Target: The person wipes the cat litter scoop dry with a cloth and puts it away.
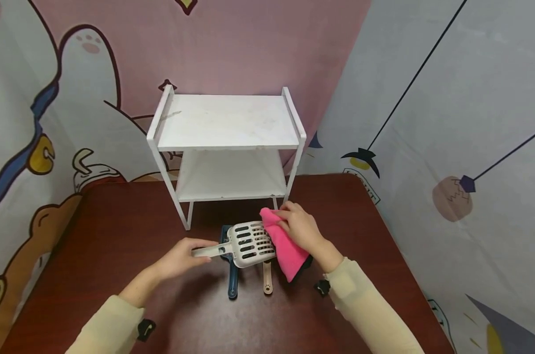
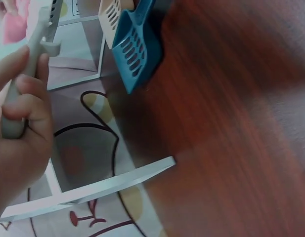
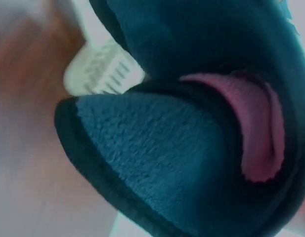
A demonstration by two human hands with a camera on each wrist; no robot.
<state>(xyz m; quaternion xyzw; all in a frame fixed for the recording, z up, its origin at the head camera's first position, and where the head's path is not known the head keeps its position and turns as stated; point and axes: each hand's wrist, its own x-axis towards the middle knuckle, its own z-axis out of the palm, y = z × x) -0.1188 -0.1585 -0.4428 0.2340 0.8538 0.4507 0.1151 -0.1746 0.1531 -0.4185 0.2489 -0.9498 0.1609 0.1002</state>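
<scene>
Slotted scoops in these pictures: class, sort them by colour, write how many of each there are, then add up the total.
White scoop: 1, held in the left hand
Blue scoop: 1, on the table
Beige scoop: 1, on the table
Total: 3

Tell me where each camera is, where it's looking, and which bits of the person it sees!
Head: on the head, facing forward and down at the table, shelf and white scoop; left hand, right hand and sleeves show.
Left wrist: on that wrist, facing the blue scoop and shelf; left hand shows.
Right wrist: on that wrist, facing the cloth up close; no hand shows clearly.
Shared: head and left wrist both show the left hand gripping the white scoop.
</scene>
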